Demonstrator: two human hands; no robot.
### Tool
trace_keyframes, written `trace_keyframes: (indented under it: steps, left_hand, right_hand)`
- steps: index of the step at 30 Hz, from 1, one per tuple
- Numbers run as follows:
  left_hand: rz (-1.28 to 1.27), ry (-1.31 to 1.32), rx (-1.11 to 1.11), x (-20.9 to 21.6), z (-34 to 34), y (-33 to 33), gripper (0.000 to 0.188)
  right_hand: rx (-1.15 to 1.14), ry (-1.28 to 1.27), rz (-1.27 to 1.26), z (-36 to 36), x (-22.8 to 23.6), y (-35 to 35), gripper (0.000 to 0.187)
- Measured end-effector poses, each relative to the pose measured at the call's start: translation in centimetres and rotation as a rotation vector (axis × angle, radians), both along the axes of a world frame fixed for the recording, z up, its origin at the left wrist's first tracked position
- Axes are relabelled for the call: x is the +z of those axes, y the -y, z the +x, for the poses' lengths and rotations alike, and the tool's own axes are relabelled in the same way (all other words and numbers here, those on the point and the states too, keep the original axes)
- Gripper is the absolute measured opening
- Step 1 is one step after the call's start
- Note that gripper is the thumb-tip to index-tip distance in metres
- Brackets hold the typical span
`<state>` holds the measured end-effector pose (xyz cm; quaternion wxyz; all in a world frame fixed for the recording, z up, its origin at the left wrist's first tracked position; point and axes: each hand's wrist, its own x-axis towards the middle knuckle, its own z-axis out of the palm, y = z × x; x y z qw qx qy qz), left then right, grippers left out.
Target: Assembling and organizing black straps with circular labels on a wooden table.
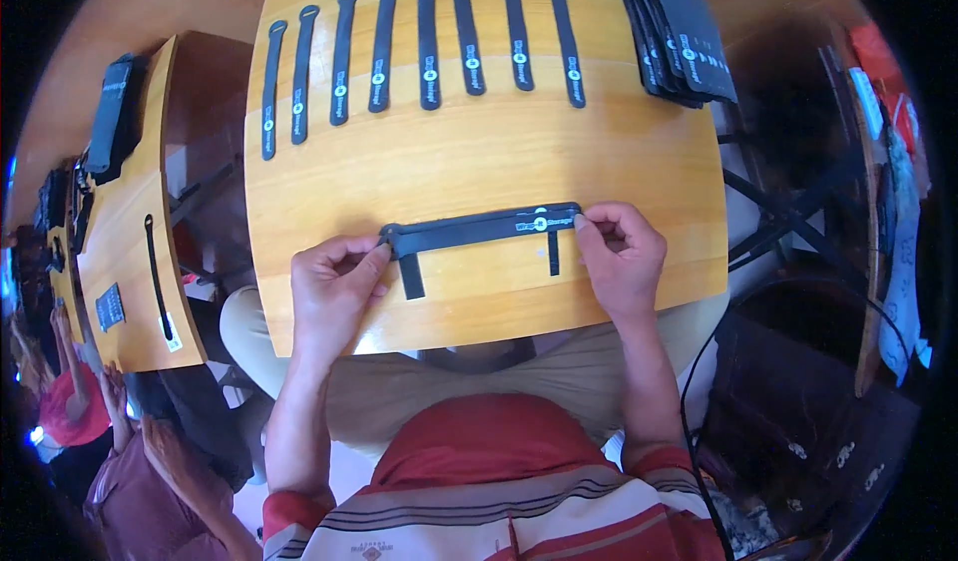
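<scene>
A black storage strap (469, 230) with a small pale print lies crosswise near the front of the wooden table. My left hand (334, 274) pinches its left end, where there is a rounded tip. At the other end, my right hand (627, 260) grips the corner between thumb and fingers. A seam along its upper part suggests two layers, but I cannot tell if they are joined. Two short black strips stick out below it: a wider strip (412, 278) near my left hand and a narrower strip (554, 256) near my right.
Several black straps with slotted round ends, such as one strap (428, 42), lie in a row across the far table. A pile of black flat pieces (681, 32) sits at the far right corner. To the left, another table (150, 262) holds a strap; people sit beyond it.
</scene>
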<state>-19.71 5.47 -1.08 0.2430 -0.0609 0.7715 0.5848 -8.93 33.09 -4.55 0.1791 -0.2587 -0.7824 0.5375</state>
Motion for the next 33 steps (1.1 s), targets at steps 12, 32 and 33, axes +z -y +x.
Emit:
trace_keyframes:
  steps: [12,32,33]
  left_hand:
    - [-0.040,-0.016,-0.012,0.1,-0.1,-0.1,0.011]
    - [-0.023,-0.036,-0.036,-0.6,-0.1,0.1,0.009]
    - [-0.022,-0.039,-0.031,-0.6,0.0,0.0,0.009]
  right_hand:
    - [0.004,-0.008,0.023,-0.1,-0.1,0.0,0.005]
    - [0.006,-0.019,0.002,-0.1,0.0,0.0,0.004]
    - [0.015,-0.027,0.007,-0.1,-0.1,0.0,0.004]
